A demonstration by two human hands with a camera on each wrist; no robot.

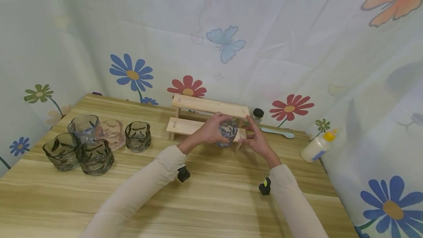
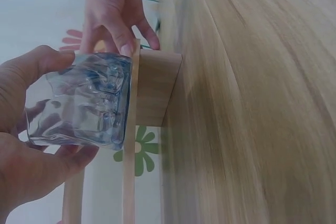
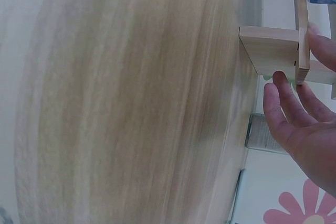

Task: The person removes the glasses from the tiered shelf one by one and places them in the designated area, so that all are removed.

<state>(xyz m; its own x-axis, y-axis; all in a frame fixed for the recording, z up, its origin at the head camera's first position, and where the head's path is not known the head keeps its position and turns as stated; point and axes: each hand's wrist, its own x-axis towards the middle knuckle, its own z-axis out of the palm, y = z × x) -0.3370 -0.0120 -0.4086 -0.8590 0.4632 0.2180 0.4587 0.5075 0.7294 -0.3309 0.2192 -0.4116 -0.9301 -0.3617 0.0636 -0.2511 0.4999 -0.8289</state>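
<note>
My left hand (image 1: 211, 129) holds a bluish clear glass cup (image 2: 84, 103), thumb on one side and fingers on the other. The cup's base is right at the lower board (image 2: 130, 145) of a two-step wooden shelf (image 1: 211, 104), near its right end. At that same end is my right hand (image 1: 258, 140), gripping the shelf between thumb and fingers. In the right wrist view the thumb (image 3: 321, 45) lies against the board's upper face, while fingertips reach its end and the side panel (image 3: 273, 51).
Several tinted glass cups stand at the left, including a grey one (image 1: 138, 137) and a pink one (image 1: 113, 134). Behind the shelf's right end is a black-lidded jar (image 1: 257, 115). A pale blue spoon (image 1: 277, 132) and a yellow-capped bottle (image 1: 315, 150) lie farther right.
</note>
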